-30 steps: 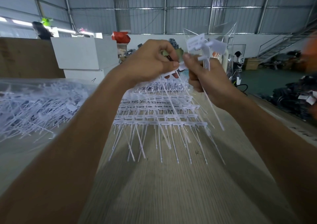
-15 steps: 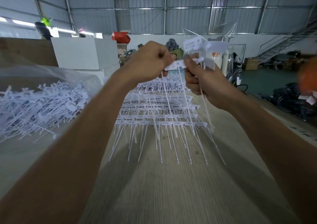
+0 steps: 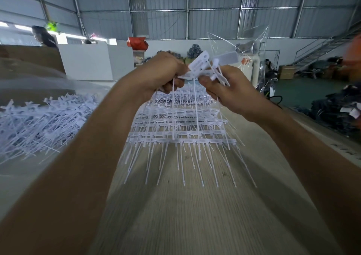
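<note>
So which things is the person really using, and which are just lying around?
In the job: left hand and right hand, both pinching the white tags; rows of joined tags on the table; pile of loose tags, probably.
Just lying about: white box; red bag; clear plastic bag; staircase.

Looks like a factory hall or warehouse set up for packing work. Has corrugated sheet-metal walls [image 3: 214, 24] on steel framing, a green floor [image 3: 304, 90] and a metal staircase [image 3: 320, 49] far right. Holds cardboard boxes [image 3: 286, 72] and heaps of dark garments [image 3: 336, 108]. Carries, on a long wood-grain worktop [image 3: 185, 215], a loose heap of white plastic seal tags [image 3: 39, 122] beside joined strips [image 3: 181, 139].
</note>
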Available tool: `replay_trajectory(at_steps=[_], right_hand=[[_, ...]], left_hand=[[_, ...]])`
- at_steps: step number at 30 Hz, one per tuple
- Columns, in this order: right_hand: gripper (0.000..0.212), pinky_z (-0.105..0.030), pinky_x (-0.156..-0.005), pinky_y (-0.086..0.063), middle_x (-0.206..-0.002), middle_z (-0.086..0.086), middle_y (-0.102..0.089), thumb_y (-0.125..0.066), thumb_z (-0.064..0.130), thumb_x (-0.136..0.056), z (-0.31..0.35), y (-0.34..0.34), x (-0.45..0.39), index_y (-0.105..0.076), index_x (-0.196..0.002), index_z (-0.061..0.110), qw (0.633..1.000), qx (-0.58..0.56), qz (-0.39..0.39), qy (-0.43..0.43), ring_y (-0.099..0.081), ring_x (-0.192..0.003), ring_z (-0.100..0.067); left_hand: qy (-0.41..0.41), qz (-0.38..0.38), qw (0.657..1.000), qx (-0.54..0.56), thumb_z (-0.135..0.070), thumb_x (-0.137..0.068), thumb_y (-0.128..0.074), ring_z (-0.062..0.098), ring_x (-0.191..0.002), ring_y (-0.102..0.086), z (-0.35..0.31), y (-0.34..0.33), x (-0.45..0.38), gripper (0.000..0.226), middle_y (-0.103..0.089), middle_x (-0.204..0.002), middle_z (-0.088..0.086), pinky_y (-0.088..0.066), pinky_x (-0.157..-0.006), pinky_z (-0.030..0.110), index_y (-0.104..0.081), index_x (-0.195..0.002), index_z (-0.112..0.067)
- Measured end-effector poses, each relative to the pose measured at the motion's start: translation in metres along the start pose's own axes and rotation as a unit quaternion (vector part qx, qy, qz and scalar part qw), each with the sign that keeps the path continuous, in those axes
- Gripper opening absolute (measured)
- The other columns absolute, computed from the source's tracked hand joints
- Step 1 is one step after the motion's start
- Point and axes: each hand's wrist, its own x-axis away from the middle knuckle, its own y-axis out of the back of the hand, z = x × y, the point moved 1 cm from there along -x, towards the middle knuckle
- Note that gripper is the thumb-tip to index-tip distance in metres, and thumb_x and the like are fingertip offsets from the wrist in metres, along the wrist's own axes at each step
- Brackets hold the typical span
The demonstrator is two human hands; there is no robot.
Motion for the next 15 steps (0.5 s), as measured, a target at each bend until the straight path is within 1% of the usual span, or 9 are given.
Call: replay_trajectory(at_steps=[2, 3, 5, 6, 7, 9, 11, 13, 15], right_hand=[[0.026, -0.014, -0.054, -0.035, -0.059, 0.025, -0.056, -0.054, 0.020, -0.104, 0.000, 0.000, 0.001, -0.059, -0.084, 0.035, 1.000, 0.028, 0.001, 0.014, -0.046, -0.053, 0.001], [0.026, -0.014, -0.055, -0.036, -0.061, 0.024, -0.056, -0.054, 0.019, -0.104, 0.000, 0.000, 0.001, -0.061, -0.084, 0.034, 0.999, 0.038, 0.001, 0.018, -0.046, -0.054, 0.002], [0.019, -0.017, -0.059, -0.037, -0.067, 0.018, -0.056, -0.055, 0.019, -0.103, -0.003, 0.000, 0.001, -0.071, -0.093, 0.016, 0.999, 0.050, 0.001, 0.014, -0.045, -0.057, 0.003], [0.019, -0.018, -0.060, -0.038, -0.069, 0.016, -0.056, -0.056, 0.019, -0.103, -0.004, 0.000, 0.000, -0.071, -0.096, 0.009, 0.998, 0.055, -0.001, 0.010, -0.045, -0.058, 0.003], [0.020, -0.017, -0.060, -0.038, -0.070, 0.016, -0.056, -0.056, 0.019, -0.102, -0.006, 0.000, 0.000, -0.070, -0.097, 0.006, 0.998, 0.060, -0.002, 0.011, -0.046, -0.059, 0.004], [0.015, -0.011, -0.059, -0.037, -0.070, 0.021, -0.058, -0.057, 0.018, -0.102, -0.008, -0.001, 0.000, -0.068, -0.095, 0.012, 0.997, 0.076, -0.003, 0.027, -0.051, -0.062, 0.007], [0.008, -0.008, -0.063, -0.040, -0.082, 0.025, -0.057, -0.059, 0.017, -0.101, -0.012, -0.001, -0.001, -0.067, -0.102, 0.017, 0.994, 0.100, -0.009, 0.047, -0.055, -0.071, 0.011], [0.009, -0.007, -0.067, -0.039, -0.089, 0.026, -0.056, -0.061, 0.014, -0.100, -0.016, 0.000, 0.000, -0.065, -0.106, 0.019, 0.989, 0.128, -0.021, 0.072, -0.056, -0.077, 0.014], [0.019, -0.006, -0.066, -0.038, -0.085, 0.028, -0.056, -0.062, 0.010, -0.099, -0.017, 0.000, 0.000, -0.058, -0.103, 0.028, 0.984, 0.150, -0.031, 0.093, -0.056, -0.077, 0.015]], left_hand=[[0.011, 0.007, 1.000, 0.004, -0.007, -0.096, -0.048, 0.015, -0.051, -0.035, 0.002, -0.001, -0.001, 0.017, -0.049, -0.057, 0.002, -0.025, -0.053, 0.027, -0.065, -0.094, -0.004], [0.017, 0.010, 1.000, 0.004, -0.008, -0.097, -0.047, 0.015, -0.050, -0.035, 0.003, -0.001, -0.002, 0.019, -0.048, -0.057, 0.002, -0.025, -0.052, 0.026, -0.065, -0.100, -0.003], [0.028, 0.013, 1.000, 0.007, -0.009, -0.098, -0.047, 0.013, -0.048, -0.034, 0.005, -0.002, -0.003, 0.022, -0.048, -0.058, 0.002, -0.025, -0.049, 0.024, -0.066, -0.107, -0.001], [0.032, 0.016, 0.999, 0.013, -0.009, -0.098, -0.047, 0.012, -0.047, -0.034, 0.006, -0.002, -0.004, 0.023, -0.048, -0.057, 0.001, -0.024, -0.048, 0.023, -0.066, -0.107, -0.001], [0.036, 0.021, 0.999, 0.021, -0.009, -0.098, -0.046, 0.012, -0.047, -0.032, 0.007, -0.001, -0.004, 0.023, -0.047, -0.056, 0.000, -0.023, -0.047, 0.023, -0.067, -0.106, -0.002], [0.046, 0.037, 0.997, 0.041, -0.009, -0.099, -0.045, 0.012, -0.047, -0.029, 0.008, -0.001, -0.005, 0.022, -0.044, -0.054, -0.001, -0.021, -0.048, 0.024, -0.067, -0.103, -0.003], [0.054, 0.052, 0.996, 0.056, -0.010, -0.099, -0.045, 0.012, -0.047, -0.026, 0.010, 0.000, -0.005, 0.022, -0.042, -0.053, -0.002, -0.018, -0.050, 0.026, -0.066, -0.097, -0.007], [0.058, 0.060, 0.995, 0.061, -0.010, -0.099, -0.046, 0.012, -0.046, -0.026, 0.010, 0.000, -0.005, 0.023, -0.041, -0.052, -0.002, -0.017, -0.050, 0.026, -0.066, -0.088, -0.010], [0.060, 0.066, 0.994, 0.062, -0.010, -0.098, -0.046, 0.012, -0.045, -0.025, 0.010, -0.001, -0.004, 0.026, -0.040, -0.051, -0.002, -0.016, -0.050, 0.026, -0.063, -0.080, -0.013]])
